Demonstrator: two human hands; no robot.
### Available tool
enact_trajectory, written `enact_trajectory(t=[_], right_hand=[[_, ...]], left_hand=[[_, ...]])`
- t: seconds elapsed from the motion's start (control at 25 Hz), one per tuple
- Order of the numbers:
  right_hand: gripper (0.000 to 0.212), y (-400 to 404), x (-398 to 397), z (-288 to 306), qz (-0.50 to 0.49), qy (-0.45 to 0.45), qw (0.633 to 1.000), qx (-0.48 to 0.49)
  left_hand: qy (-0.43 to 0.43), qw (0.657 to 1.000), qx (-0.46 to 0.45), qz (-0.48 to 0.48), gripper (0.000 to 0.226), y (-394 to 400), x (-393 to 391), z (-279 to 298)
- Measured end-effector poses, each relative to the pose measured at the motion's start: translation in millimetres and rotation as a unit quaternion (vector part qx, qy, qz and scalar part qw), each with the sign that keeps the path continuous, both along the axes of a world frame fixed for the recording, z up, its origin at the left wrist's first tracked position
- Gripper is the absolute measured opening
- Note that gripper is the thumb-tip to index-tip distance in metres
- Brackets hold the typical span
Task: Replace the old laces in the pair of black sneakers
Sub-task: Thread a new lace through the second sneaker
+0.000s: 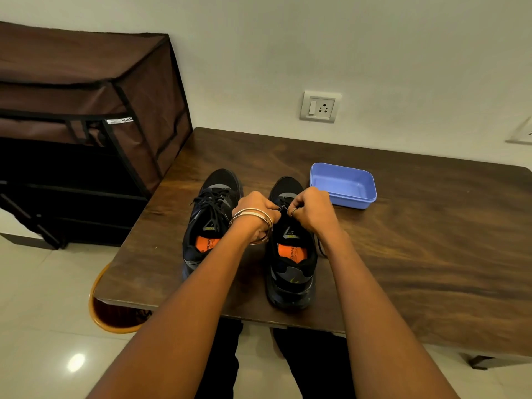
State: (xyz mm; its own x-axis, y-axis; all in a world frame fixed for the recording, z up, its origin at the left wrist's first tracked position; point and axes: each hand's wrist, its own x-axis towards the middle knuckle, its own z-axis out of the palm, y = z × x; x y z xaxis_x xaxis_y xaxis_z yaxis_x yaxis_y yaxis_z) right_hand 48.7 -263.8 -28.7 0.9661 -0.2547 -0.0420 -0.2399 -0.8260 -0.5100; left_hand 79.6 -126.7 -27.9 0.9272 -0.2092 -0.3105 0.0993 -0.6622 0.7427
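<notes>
Two black sneakers with orange insoles stand side by side on the dark wooden table, toes pointing away from me. The left sneaker is laced with a black lace tied loosely over its tongue. Over the right sneaker both hands meet at the lacing. My left hand, with bangles on the wrist, pinches a black lace. My right hand, wearing a ring, grips the same lace from the other side. A lace end hangs by the shoe's right side. The fingers hide most of the eyelets.
An empty blue plastic tub sits just behind and right of the right sneaker. A brown fabric shoe rack stands left of the table. An orange-rimmed stool pokes out under the table's left corner. A wall socket is behind.
</notes>
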Motion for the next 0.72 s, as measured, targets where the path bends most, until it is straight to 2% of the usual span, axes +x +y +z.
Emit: enact_trajectory(t=[0.12, 0.28, 0.52, 0.72], right_hand=[[0.012, 0.7, -0.1, -1.6, 0.022, 0.024, 0.999, -0.014], [0.016, 0.3, -4.6, -5.4, 0.017, 0.014, 0.999, 0.025], [0.019, -0.3, -3.8, -10.8, 0.018, 0.039, 0.998, 0.038], [0.021, 3.1, 0.4, -14.5, -0.028, 0.045, 0.996, 0.066]], left_hand=[[-0.010, 1.000, 0.018, -0.016, 0.021, -1.7, -0.3, 3.0], [-0.003, 1.000, 0.004, -0.026, 0.022, -0.4, 1.8, 1.4], [0.008, 0.995, 0.006, -0.097, 0.033, 6.5, 3.6, 8.6], [0.023, 0.991, -0.008, -0.133, 0.034, 12.0, 2.4, 11.3]])
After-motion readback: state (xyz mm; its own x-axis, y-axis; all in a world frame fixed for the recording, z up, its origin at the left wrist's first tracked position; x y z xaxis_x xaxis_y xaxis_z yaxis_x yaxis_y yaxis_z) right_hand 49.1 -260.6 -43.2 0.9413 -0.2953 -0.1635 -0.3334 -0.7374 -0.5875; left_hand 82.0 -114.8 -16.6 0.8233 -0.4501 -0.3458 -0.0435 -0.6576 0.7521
